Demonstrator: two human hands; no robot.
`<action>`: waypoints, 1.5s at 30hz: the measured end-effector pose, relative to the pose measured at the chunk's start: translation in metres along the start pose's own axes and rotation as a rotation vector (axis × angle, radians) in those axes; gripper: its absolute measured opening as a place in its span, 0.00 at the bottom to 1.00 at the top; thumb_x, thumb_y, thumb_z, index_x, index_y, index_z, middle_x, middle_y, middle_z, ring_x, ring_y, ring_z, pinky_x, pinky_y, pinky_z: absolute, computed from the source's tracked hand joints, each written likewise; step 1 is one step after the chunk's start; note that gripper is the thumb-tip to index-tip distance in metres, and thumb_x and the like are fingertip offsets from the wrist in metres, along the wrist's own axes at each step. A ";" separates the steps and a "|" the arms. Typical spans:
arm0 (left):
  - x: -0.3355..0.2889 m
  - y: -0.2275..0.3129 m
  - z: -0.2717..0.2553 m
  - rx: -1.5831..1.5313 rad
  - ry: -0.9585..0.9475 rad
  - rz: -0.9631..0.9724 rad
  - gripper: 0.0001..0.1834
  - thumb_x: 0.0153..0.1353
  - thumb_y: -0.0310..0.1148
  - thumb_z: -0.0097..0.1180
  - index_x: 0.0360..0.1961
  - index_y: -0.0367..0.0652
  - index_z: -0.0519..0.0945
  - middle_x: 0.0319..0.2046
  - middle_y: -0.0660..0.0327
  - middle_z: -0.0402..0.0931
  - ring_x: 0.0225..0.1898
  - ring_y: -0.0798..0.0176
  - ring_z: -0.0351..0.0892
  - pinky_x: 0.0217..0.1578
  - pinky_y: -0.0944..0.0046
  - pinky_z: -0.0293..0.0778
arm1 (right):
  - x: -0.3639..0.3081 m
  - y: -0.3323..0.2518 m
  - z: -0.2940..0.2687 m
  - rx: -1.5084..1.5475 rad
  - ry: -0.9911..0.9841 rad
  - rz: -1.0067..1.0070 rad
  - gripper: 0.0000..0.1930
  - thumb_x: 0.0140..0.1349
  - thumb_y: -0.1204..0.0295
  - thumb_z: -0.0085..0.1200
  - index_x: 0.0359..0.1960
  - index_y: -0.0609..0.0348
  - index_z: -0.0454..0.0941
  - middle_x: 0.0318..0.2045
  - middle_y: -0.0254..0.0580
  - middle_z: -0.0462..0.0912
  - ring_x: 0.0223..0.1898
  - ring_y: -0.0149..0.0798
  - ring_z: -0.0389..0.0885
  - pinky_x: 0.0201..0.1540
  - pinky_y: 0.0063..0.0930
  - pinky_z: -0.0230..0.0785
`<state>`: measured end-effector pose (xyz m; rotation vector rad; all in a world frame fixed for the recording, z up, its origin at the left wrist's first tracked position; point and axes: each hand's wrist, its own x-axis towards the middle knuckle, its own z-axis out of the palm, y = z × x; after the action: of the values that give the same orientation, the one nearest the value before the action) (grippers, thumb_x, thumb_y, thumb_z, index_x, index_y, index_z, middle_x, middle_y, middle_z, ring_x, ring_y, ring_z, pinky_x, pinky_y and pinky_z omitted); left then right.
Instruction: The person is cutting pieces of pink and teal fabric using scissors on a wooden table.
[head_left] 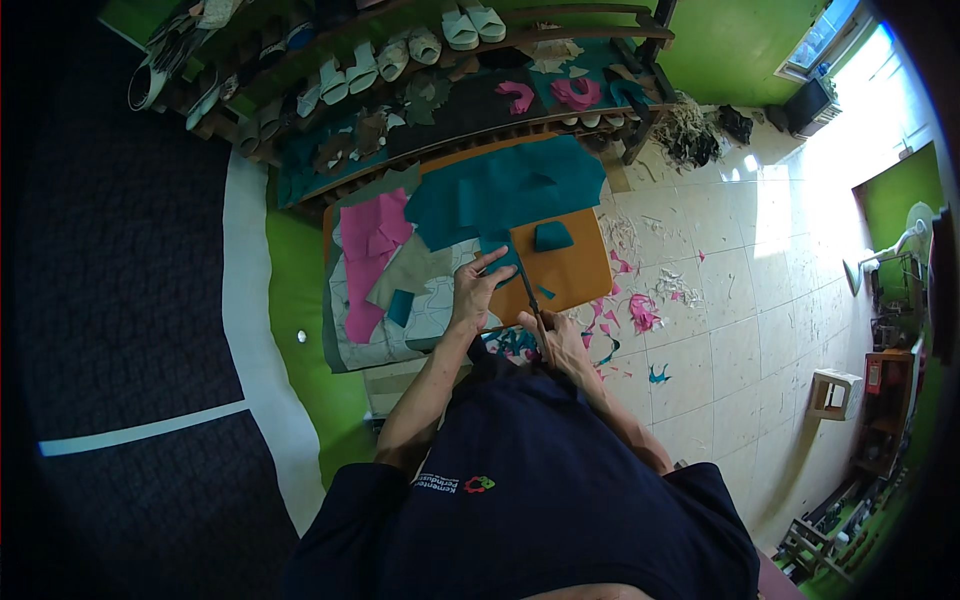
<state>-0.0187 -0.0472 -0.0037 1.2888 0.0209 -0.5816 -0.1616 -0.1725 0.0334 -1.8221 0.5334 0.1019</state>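
Note:
My left hand (477, 290) pinches a small teal piece of sheet material (508, 272) between thumb and fingers. A pair of long dark scissors (533, 298) is in my right hand (563, 343), its blades pointing away from me beside that piece. Both hands are over the near edge of an orange board (575, 280). A large teal sheet (510, 188) covers the far part of the work surface, and a loose teal piece (553, 236) lies on the board. To the left are pink sheets (370, 230), a grey-green sheet (415, 272) and a small teal rectangle (400, 308).
Beyond the work surface, a wooden rack (430, 150) holds several slippers (362, 66) and offcuts. Pink scraps (643, 312) and pale shavings litter the tiled floor (740, 350) at right. A white fan (905, 240) and a small stool (835, 394) stand farther right.

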 end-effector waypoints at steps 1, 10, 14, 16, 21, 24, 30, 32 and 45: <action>0.000 -0.001 0.000 -0.002 0.000 0.009 0.23 0.54 0.19 0.66 0.53 0.35 0.81 0.37 0.55 0.85 0.37 0.67 0.84 0.43 0.69 0.80 | 0.000 -0.001 -0.001 0.001 0.015 -0.012 0.36 0.63 0.38 0.52 0.26 0.69 0.78 0.15 0.44 0.73 0.19 0.37 0.71 0.24 0.39 0.62; 0.004 -0.014 -0.002 0.017 0.006 0.004 0.23 0.53 0.24 0.69 0.53 0.38 0.83 0.25 0.73 0.72 0.28 0.81 0.71 0.38 0.76 0.72 | 0.001 -0.005 -0.010 0.074 -0.043 0.137 0.35 0.57 0.39 0.62 0.32 0.69 0.84 0.23 0.47 0.81 0.27 0.39 0.79 0.34 0.36 0.69; 0.001 -0.008 0.001 -0.013 0.019 -0.011 0.24 0.52 0.25 0.71 0.53 0.38 0.83 0.28 0.71 0.75 0.30 0.79 0.72 0.38 0.76 0.71 | 0.000 -0.003 -0.008 0.099 -0.049 0.169 0.32 0.56 0.43 0.64 0.32 0.70 0.83 0.20 0.41 0.78 0.24 0.33 0.74 0.30 0.33 0.66; 0.000 -0.005 0.003 -0.005 0.023 -0.009 0.24 0.52 0.25 0.71 0.53 0.38 0.83 0.30 0.69 0.76 0.31 0.78 0.73 0.39 0.75 0.72 | 0.000 -0.002 -0.005 0.149 -0.013 0.119 0.32 0.56 0.44 0.65 0.31 0.70 0.82 0.19 0.38 0.77 0.24 0.31 0.73 0.29 0.33 0.65; -0.001 -0.006 0.002 -0.017 0.010 -0.022 0.25 0.52 0.24 0.71 0.53 0.37 0.83 0.33 0.66 0.79 0.33 0.77 0.74 0.42 0.73 0.73 | 0.004 0.004 -0.003 0.082 -0.008 0.085 0.33 0.58 0.42 0.62 0.28 0.69 0.81 0.18 0.38 0.74 0.22 0.32 0.70 0.27 0.33 0.62; -0.002 -0.009 0.003 0.012 -0.015 -0.037 0.25 0.52 0.23 0.71 0.53 0.38 0.83 0.34 0.66 0.79 0.33 0.76 0.73 0.42 0.73 0.74 | 0.010 0.014 0.001 0.073 0.007 0.049 0.34 0.61 0.41 0.58 0.25 0.69 0.78 0.16 0.36 0.71 0.21 0.31 0.66 0.24 0.33 0.58; -0.004 -0.020 0.001 0.041 0.007 -0.026 0.25 0.51 0.22 0.70 0.53 0.38 0.83 0.38 0.60 0.84 0.37 0.70 0.82 0.45 0.68 0.78 | 0.014 0.006 -0.005 0.116 -0.028 0.106 0.31 0.57 0.42 0.63 0.30 0.66 0.85 0.18 0.42 0.77 0.22 0.36 0.72 0.29 0.35 0.64; -0.005 -0.019 0.003 0.059 0.002 0.004 0.24 0.51 0.22 0.70 0.53 0.38 0.83 0.38 0.60 0.84 0.37 0.70 0.82 0.44 0.68 0.78 | 0.015 0.011 -0.004 0.108 -0.036 0.096 0.31 0.57 0.42 0.63 0.31 0.66 0.85 0.18 0.42 0.77 0.22 0.35 0.72 0.29 0.35 0.65; 0.007 0.017 -0.033 0.186 -0.275 -0.159 0.18 0.50 0.22 0.67 0.45 0.34 0.85 0.34 0.57 0.84 0.35 0.69 0.82 0.42 0.71 0.78 | 0.009 0.021 -0.006 0.092 -0.207 0.183 0.36 0.61 0.39 0.57 0.36 0.72 0.79 0.25 0.54 0.80 0.28 0.43 0.80 0.32 0.43 0.70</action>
<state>0.0046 -0.0178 -0.0012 1.3849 -0.1634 -0.9112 -0.1629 -0.1853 0.0135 -1.6480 0.5479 0.3803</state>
